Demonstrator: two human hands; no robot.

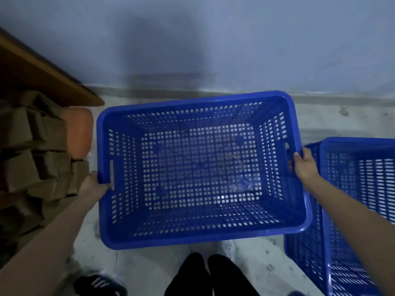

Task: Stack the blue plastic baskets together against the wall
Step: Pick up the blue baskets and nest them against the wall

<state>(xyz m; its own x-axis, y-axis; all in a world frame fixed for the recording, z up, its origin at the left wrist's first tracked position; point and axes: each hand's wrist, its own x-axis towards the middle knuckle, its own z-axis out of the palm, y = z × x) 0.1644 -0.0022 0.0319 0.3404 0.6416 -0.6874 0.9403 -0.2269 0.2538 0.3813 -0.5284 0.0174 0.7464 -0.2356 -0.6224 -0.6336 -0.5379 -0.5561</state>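
Observation:
A large blue perforated plastic basket (198, 236) fills the middle of the head view, empty, its open top facing me. My left hand (94, 185) grips its left rim at the handle slot. My right hand (303, 164) grips the right rim at the other handle. The basket appears lifted above the pale floor, a short way in front of the wall (213, 39). A second blue basket (350, 210) stands on the floor to the right, cut off by the frame edge, close beside my right forearm.
Stacked brown cardboard boxes (36, 159) and an orange object (79, 133) sit at the left, under a wooden board (42, 75). My legs (205, 276) are at the bottom, a dark striped shoe (96, 285) on the floor beside them.

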